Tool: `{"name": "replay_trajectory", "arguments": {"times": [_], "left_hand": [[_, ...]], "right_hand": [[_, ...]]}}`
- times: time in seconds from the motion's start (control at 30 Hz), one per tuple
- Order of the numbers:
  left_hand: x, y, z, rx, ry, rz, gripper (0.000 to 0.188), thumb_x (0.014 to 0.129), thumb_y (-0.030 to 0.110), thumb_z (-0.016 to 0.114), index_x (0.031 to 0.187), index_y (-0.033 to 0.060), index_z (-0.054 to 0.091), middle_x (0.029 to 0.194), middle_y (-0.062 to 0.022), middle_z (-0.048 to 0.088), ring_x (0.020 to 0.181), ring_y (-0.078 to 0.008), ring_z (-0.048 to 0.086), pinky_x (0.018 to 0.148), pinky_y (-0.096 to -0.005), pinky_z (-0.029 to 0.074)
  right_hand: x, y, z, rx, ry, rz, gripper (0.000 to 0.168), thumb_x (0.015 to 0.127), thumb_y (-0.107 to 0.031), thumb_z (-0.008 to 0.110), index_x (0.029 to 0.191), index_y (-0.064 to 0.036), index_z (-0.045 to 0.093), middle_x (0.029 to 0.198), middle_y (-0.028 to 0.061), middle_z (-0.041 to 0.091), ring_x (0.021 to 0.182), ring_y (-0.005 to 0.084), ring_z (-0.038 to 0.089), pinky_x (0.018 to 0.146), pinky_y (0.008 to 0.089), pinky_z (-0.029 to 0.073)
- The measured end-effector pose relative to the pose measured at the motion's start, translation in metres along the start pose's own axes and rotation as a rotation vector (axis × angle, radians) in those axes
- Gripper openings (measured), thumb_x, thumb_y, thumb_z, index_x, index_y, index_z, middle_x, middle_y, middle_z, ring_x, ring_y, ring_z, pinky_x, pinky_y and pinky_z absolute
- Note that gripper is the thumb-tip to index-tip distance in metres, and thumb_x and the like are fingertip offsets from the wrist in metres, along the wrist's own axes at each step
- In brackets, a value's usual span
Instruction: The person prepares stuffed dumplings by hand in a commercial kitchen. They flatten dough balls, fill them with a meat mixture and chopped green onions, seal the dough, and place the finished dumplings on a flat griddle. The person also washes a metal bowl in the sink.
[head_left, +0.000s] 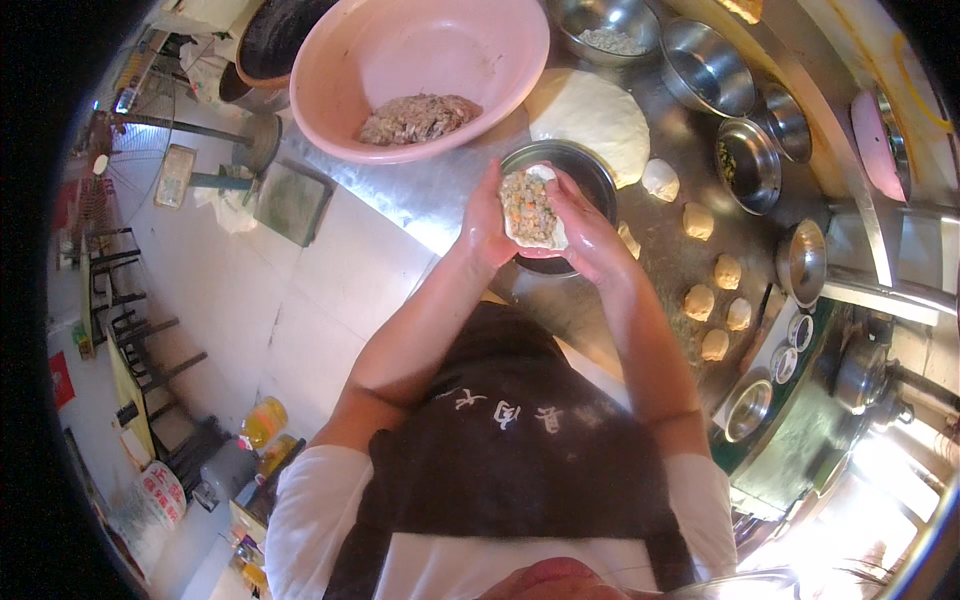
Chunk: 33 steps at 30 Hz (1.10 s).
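Note:
Between both my hands rests a flattened piece of dough (547, 174) heaped with minced filling (529, 206) that has orange and green bits. My left hand (484, 221) supports its left side. The fingers of my right hand (589, 229) press along its right edge. The dough is open on top, with the filling exposed. Beneath my hands sits a round metal pan (598, 176) with a dark inside, partly hidden by them. A large sheet of dough (592, 112) lies just beyond the pan on the metal worktop (667, 255).
A big pink basin (450, 52) holding minced meat (420, 118) stands at the far left. Several dough balls (699, 302) lie to the right, near a steel bowl with chopped greens (748, 166) and another steel bowl (801, 262). A standing fan (142, 127) is at left.

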<state>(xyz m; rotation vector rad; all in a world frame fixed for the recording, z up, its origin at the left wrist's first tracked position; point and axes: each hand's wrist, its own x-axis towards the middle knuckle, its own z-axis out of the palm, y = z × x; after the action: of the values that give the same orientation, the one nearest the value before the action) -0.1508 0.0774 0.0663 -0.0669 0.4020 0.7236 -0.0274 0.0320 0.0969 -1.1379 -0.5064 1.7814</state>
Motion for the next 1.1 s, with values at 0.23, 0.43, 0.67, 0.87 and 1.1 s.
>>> {"name": "replay_trajectory", "arguments": {"times": [0.23,0.43,0.67,0.87,1.1], "left_hand": [[0.003,0.007,-0.041,-0.075,-0.036,-0.051,0.046,0.093,0.039,0.030,0.116,0.0036,0.047,0.112,-0.0180,0.054,0.101,-0.0331,0.055,0.091,-0.0471,0.042],[0.002,0.019,-0.052,-0.204,-0.061,-0.043,0.047,0.091,0.037,0.035,0.116,-0.0003,0.046,0.113,-0.0192,0.054,0.104,-0.0349,0.053,0.093,-0.0495,0.039],[-0.015,0.021,-0.040,-0.289,-0.204,0.030,0.048,0.091,0.035,0.036,0.121,-0.0003,0.046,0.121,-0.0212,0.050,0.114,-0.0348,0.047,0.099,-0.0493,0.034],[-0.029,0.023,-0.041,-0.337,-0.213,0.033,0.050,0.094,0.036,0.030,0.123,-0.0013,0.043,0.126,-0.0209,0.047,0.117,-0.0353,0.044,0.102,-0.0473,0.031],[-0.057,0.038,-0.069,-0.381,-0.186,0.070,0.055,0.091,0.037,0.040,0.127,-0.0039,0.040,0.130,-0.0215,0.043,0.122,-0.0352,0.040,0.106,-0.0469,0.025]], "right_hand": [[0.009,-0.016,0.034,-0.439,0.066,0.161,0.053,0.090,-0.030,0.050,0.136,-0.010,0.031,0.111,0.0154,0.055,0.095,0.0200,0.058,0.079,0.0332,0.051],[0.047,-0.015,0.040,-0.969,0.022,0.139,0.059,0.089,-0.034,0.050,0.137,-0.012,0.026,0.113,0.0141,0.051,0.085,0.0210,0.060,0.057,0.0348,0.056],[0.007,-0.043,0.053,-1.087,0.089,-0.002,0.045,0.090,-0.031,0.050,0.126,-0.004,0.043,0.096,0.0142,0.060,0.065,0.0179,0.063,0.051,0.0282,0.052],[0.013,-0.006,0.001,-0.677,0.463,-0.241,0.030,0.087,-0.020,0.052,0.111,-0.003,0.056,0.090,0.0150,0.063,0.060,0.0210,0.062,0.049,0.0325,0.050],[0.041,0.078,-0.050,-1.820,0.542,-0.483,0.031,0.070,0.002,0.049,0.100,0.008,0.057,0.093,0.0210,0.058,0.099,0.0386,0.050,0.089,0.0427,0.038]]}}
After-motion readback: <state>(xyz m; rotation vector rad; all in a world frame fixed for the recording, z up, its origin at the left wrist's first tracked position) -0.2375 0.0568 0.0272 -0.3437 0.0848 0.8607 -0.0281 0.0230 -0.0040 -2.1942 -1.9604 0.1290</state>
